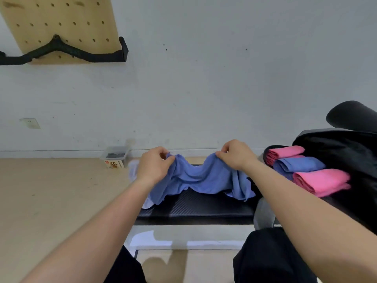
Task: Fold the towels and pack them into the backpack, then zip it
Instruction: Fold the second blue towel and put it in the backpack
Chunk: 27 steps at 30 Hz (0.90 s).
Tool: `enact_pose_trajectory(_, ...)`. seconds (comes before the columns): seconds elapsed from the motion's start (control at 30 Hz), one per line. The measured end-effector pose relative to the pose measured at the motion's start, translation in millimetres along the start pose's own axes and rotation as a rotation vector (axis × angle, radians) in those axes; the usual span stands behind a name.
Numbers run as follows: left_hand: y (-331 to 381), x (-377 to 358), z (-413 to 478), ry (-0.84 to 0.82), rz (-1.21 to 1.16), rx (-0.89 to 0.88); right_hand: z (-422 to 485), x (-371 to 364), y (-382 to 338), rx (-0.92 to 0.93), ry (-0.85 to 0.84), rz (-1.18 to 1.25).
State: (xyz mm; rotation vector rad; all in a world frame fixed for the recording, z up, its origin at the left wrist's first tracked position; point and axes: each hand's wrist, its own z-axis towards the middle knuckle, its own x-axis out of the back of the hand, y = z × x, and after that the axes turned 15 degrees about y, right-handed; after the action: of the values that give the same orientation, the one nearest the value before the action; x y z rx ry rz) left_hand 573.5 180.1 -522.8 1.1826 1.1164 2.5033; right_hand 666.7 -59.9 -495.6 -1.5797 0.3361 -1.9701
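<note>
A blue towel (202, 178) hangs crumpled over a black padded bench (195, 207). My left hand (155, 164) pinches its far left corner and my right hand (236, 154) pinches its far right corner, both lifted a little above the bench. To the right, the black backpack (346, 152) lies open with folded towels inside: a pink towel (283, 153) at the back, a blue folded towel (297, 164) in the middle and a second pink towel (320, 180) in front. A pale cloth (133, 170) peeks out under the blue towel at the left.
A small clear plastic box (115, 157) stands on the wooden floor by the wall, left of the bench. A pegboard (61, 25) with a black bar hangs on the wall at upper left. My knees in black trousers (271, 260) are near the bench's front edge.
</note>
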Motion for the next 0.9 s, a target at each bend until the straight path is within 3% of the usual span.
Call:
enact_pose_trajectory(0.33,-8,-55,-36,-0.317,-0.428,-0.081,-16,-67,-8,0.162,-0.141,0.358)
enact_pose_trajectory(0.5,-10,-67,-29,-0.139,-0.442,-0.024,-19,-56,10,0.11,-0.151,0.406)
enact_pose_trajectory(0.63,-12,-68,-14,-0.022,-0.371,-0.007,-20,-41,33,0.117,-0.172,0.211)
enact_pose_trajectory(0.77,-18,-65,-5,0.097,-0.266,-0.017,-19,-23,54,0.05,-0.109,0.084)
enact_pose_trajectory(0.9,-25,-67,-1,0.098,-0.164,0.028,-19,-19,66,-0.077,0.061,0.091)
